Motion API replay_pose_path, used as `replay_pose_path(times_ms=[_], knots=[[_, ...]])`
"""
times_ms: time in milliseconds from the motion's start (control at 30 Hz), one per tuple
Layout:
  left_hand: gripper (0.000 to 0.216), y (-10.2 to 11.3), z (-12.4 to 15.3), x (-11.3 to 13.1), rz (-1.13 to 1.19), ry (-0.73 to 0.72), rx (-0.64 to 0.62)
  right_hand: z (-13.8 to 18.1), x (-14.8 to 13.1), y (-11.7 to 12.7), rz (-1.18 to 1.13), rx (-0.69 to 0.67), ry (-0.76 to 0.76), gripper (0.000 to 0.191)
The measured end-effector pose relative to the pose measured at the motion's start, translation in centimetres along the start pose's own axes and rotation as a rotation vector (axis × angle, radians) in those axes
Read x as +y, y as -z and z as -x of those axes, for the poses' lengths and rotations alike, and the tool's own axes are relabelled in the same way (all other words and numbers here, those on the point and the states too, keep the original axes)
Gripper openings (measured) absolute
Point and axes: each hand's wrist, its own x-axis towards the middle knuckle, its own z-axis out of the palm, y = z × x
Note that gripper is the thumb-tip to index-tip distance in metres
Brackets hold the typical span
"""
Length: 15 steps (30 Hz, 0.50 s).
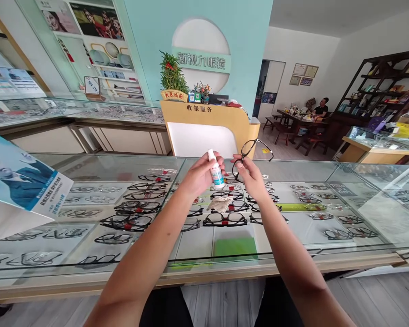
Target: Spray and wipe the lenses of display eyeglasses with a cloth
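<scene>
My left hand (199, 175) is closed around a small white spray bottle (216, 171) with a teal label, held upright above the glass counter (88, 181). My right hand (250, 175) pinches a pair of black-framed glasses (254, 152) right beside the bottle, the lenses tilted up and to the right. Both hands hover over the middle of the counter. A crumpled beige cloth (221, 204) lies on the glass just below them.
Rows of eyeglass frames (136, 209) fill the display case under the glass. A green cloth (235, 247) lies near the front edge. A blue poster stand (20, 186) sits at left. Behind stand a cashier desk (207, 127) and a seated person (322, 109) at a far table.
</scene>
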Motion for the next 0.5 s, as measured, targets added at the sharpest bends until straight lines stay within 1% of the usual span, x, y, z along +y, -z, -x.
replay_pose_path(times_ms=[100,200,267,367,433,500], knots=[[0.047,0.5,-0.3,-0.7,0.035,-0.057,-0.037,0.0,0.1,-0.1,-0.06,-0.011,-0.034,0.056],[0.055,1.2,-0.5,-1.0,0.088,-0.043,-0.076,0.3,0.2,-0.3,-0.096,-0.019,-0.055,0.06],[0.052,1.8,-0.4,-1.1,0.12,-0.007,-0.073,0.6,0.2,-0.4,-0.104,-0.015,-0.064,0.061],[0.038,2.6,-0.3,-1.2,0.153,0.045,-0.055,1.2,0.4,-0.6,-0.092,-0.009,-0.085,0.063],[0.031,3.1,-0.3,-1.5,0.15,0.042,-0.053,1.5,0.5,-0.7,-0.089,-0.013,-0.109,0.065],[0.032,3.4,-0.5,-2.1,0.133,0.015,-0.06,1.6,0.6,-0.7,-0.104,-0.017,-0.126,0.065]])
